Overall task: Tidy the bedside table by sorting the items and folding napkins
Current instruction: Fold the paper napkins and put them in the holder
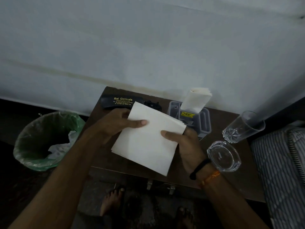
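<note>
Bare forearms are seen rising from the lower corners of the head view, and between them, at the centre of the frame, a white, square, folded paper napkin [146, 138] is held just above the dark brown wooden bedside table [227, 123]. The napkin's upper left edge is pinched by the left hand [113, 124], thumb laid flat on top and fingers curled beneath; its right edge is gripped the same way by the right hand [186, 144], on whose wrist a black band and an orange thread are worn. The sheet is judged to be very light, soft and limp, easily creased or torn, so it is best taken at opposite edges or corners with a gentle pinch, as it is now, and pressed flat along any fold. Behind it, at upper centre, a black spectacle case with gold lettering [118, 101] lies against the pale wall, and a grey plastic organiser box [204, 123] holds a second white folded napkin [194, 100] standing upright. To the right, a clear drinking glass [242, 128] and a clear glass ashtray [222, 156] stand near each other; both are judged fragile and slippery. At the left of the frame a bin lined with a green plastic bag [44, 139] stands on the floor.
</note>
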The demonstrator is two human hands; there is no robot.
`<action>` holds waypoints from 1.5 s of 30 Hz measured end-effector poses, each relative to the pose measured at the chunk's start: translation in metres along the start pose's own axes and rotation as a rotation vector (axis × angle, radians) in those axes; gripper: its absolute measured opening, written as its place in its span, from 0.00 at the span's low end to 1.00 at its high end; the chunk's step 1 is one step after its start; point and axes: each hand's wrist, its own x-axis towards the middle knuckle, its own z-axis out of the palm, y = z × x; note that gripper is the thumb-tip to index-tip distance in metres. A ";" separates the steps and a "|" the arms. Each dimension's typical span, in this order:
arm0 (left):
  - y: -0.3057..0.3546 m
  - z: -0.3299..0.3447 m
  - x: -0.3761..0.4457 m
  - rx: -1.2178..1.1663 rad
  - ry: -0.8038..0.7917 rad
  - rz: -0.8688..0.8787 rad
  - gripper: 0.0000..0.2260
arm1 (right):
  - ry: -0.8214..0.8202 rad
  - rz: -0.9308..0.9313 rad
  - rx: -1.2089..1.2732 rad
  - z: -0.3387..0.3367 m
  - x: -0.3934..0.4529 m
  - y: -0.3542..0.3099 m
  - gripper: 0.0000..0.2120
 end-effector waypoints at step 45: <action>-0.004 0.089 -0.026 -0.035 0.085 0.197 0.23 | 0.048 -0.228 -0.037 -0.049 -0.018 0.022 0.20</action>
